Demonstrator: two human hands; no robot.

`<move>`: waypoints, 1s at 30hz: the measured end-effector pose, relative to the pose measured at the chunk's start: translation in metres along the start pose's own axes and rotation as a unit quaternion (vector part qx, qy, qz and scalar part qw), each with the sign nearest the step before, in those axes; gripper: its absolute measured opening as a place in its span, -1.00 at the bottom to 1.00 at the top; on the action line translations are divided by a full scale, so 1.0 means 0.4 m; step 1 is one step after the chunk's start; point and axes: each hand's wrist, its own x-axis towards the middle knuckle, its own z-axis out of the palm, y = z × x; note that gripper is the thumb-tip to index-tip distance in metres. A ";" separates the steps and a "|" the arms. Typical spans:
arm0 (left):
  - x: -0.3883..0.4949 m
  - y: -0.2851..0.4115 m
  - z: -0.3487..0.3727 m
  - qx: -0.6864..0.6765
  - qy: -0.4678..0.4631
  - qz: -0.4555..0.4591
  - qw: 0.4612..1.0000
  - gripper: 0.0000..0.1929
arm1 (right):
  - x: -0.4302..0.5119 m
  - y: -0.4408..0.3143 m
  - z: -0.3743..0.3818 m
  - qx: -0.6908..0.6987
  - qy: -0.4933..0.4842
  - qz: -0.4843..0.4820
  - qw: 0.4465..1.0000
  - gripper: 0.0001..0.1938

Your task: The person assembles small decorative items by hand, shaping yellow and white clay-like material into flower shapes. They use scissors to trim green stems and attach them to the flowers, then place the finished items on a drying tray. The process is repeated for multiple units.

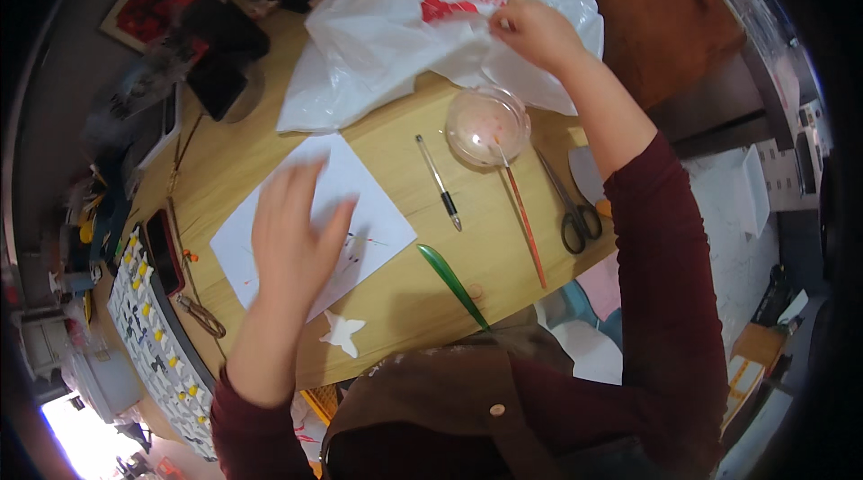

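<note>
My left hand (290, 230), slightly blurred, hovers over a white sheet of paper (377, 210) that bears small coloured marks; its fingers are apart and hold nothing. My right hand (532, 32) is over a white plastic bag (377, 42) with red print, its fingers curled; whether they pinch anything cannot be told. Below that hand stands a clear round container (489, 126), with a red-handled paintbrush (522, 217) leaning into it. A pen (438, 183) lies left of the brush. Near the table's front edge lie a green plastic tool (452, 284) and a small white star-like cutout (342, 333).
Black-handled scissors (578, 220) lie at the right edge of the wooden table (404, 318). A dark red phone (164, 251) and a brown cord (200, 316) lie left of the paper. Beyond them is a tray (155, 345) of small white and yellow pieces.
</note>
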 end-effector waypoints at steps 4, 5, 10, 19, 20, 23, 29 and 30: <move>0.297 0.029 0.209 0.083 0.137 0.111 0.981 -0.41 | 0.016 -0.011 -0.042 0.077 0.077 0.124 0.986 -0.83; 0.353 0.032 0.244 0.119 0.132 0.108 0.978 -0.44 | 0.017 -0.017 -0.051 0.112 0.116 0.116 0.980 -0.80; 0.559 -0.008 0.225 0.166 0.086 0.050 0.981 -0.67 | -0.035 -0.081 -0.024 0.359 0.094 0.058 0.927 -0.71; 0.625 0.013 0.076 0.078 0.261 0.218 0.937 -0.85 | 0.151 0.009 0.063 0.269 0.044 0.067 0.960 -0.61; 0.626 0.011 0.071 0.079 0.275 0.228 0.931 -0.85 | 0.177 0.033 0.042 0.328 0.116 0.006 0.937 -0.65; 0.626 0.000 0.067 0.057 0.280 0.229 0.931 -0.85 | 0.205 0.106 -0.022 0.471 0.147 0.158 0.855 -0.64; 0.638 -0.003 0.088 0.012 0.284 0.231 0.931 -0.86 | 0.314 0.120 0.234 0.171 0.004 0.117 0.978 -0.67; 0.640 -0.006 0.090 0.007 0.278 0.233 0.932 -0.86 | 0.336 0.118 0.279 0.130 -0.024 0.112 0.985 -0.67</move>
